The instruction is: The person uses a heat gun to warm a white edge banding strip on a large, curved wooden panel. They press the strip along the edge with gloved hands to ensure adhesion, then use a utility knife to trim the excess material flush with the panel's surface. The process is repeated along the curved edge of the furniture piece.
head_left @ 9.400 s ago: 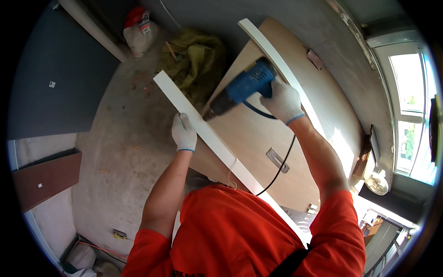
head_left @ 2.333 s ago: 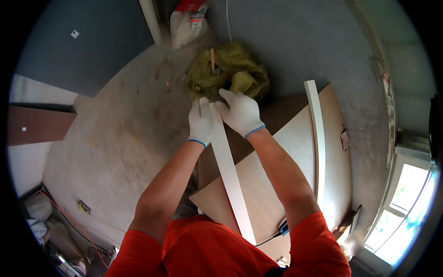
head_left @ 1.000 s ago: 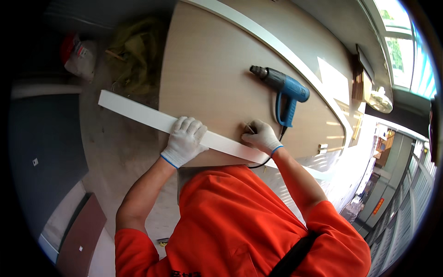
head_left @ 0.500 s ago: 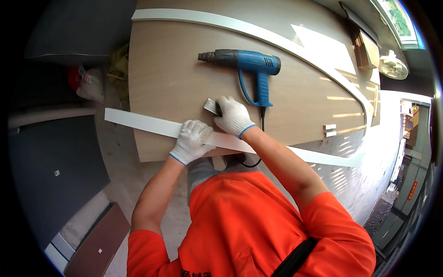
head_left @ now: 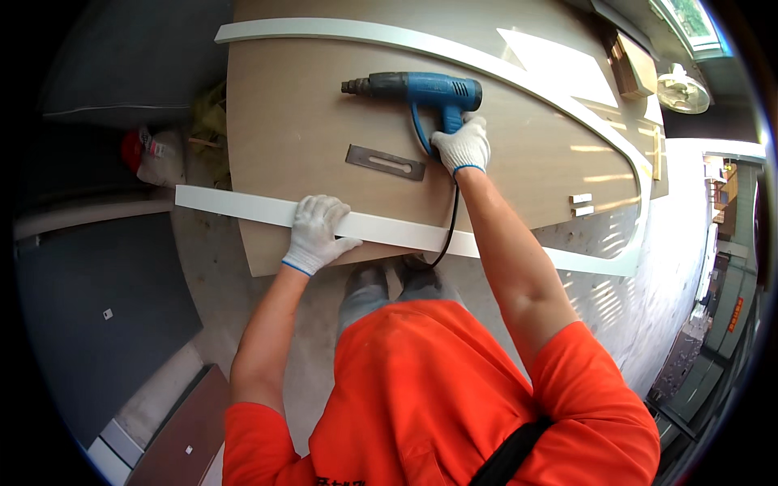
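My left hand (head_left: 316, 233), in a white knitted glove with blue cuff, is closed over the near arm of a long white U-shaped frame (head_left: 405, 232), its thumb along the near edge. My right hand (head_left: 463, 147), gloved alike, wraps the handle of a blue heat gun (head_left: 429, 87). The gun lies on its side, with its dark nozzle pointing left. A black cord runs from the handle across the frame toward me. Between the gun and the frame's near arm lies a flat grey metal plate (head_left: 365, 157) with a long slot, touched by neither hand.
A brown worktop (head_left: 284, 121) carries all this; the frame's curved end overhangs its right edge. Two small white pieces (head_left: 581, 205) sit near that edge. Farther off are stacked brown boards (head_left: 634, 69) and a fan (head_left: 683, 89). Dark panels (head_left: 105, 316) stand at the left.
My right hand has let go of the metal plate, now lying on the worktop, and has moved up and right onto the heat gun's handle. My left hand stays on the frame.
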Demonstrator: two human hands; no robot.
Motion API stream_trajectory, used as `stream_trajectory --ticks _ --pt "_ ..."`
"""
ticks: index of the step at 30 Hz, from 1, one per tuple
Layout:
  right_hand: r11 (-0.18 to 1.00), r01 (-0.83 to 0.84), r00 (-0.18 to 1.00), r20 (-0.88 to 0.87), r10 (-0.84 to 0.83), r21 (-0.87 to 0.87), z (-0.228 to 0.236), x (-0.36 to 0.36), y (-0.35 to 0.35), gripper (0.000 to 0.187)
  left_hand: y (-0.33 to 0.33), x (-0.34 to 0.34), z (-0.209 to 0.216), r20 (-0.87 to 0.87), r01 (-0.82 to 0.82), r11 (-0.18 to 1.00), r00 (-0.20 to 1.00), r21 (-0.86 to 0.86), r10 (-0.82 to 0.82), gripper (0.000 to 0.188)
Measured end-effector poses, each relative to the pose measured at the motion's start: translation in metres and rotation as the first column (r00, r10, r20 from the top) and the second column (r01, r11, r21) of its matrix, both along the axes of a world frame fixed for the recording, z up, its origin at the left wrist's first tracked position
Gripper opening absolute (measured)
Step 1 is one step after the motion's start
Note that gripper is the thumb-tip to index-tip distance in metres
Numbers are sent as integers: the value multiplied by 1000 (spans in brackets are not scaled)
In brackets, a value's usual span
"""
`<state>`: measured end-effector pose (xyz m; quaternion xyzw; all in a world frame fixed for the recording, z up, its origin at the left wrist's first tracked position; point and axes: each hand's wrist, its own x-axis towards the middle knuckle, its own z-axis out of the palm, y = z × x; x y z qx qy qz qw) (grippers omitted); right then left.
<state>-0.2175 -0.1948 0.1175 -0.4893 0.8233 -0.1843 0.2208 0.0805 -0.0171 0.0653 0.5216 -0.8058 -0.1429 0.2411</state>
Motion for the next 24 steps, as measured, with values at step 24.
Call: stream_trajectory --ticks 24 --pt "627 -770 590 -243 770 117 96 -73 -53 37 6 -7 -6 106 -157 964 978 -213 182 93"
